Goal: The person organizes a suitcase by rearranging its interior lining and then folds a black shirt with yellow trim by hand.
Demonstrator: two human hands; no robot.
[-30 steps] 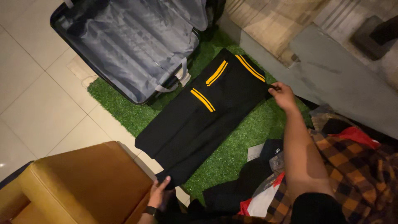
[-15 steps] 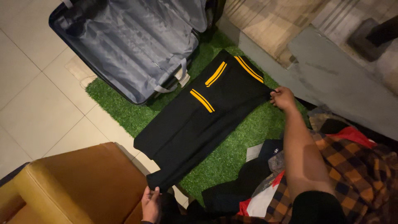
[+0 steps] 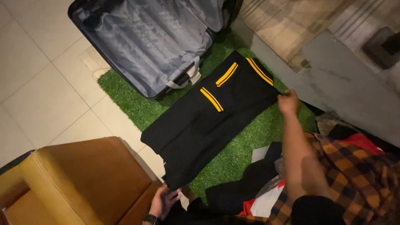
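A black garment (image 3: pixel 208 121) with yellow stripes is laid flat on the green mat (image 3: pixel 125 93), stretched between the two hands. Its far edge is pinched by the right hand (image 3: pixel 288 102), whose fingers are closed on the cloth at the corner nearest the grey step (image 3: pixel 333 83); its near end is met by the left hand (image 3: pixel 163 202), whose fingers are curled at the hem, though whether the cloth is truly gripped there cannot be told, since the hand is partly hidden and dim. The garment is judged to be light, soft and limp: it would sag and fold wherever it is not supported, and nothing in it is fragile. The fabric looks smooth and thin, so a pinch of a single layer may slip; a firmer hold would likely be had at the doubled edges, corners or hem, with both ends taken at once so that the folds are kept. Beyond the left hand, past the garment, an open suitcase (image 3: pixel 146 46) with grey lining is seen. Just left of the left hand stands a tan seat (image 3: pixel 79 183). Below the right arm a heap of clothes (image 3: pixel 346 166), checked and red among them, is piled
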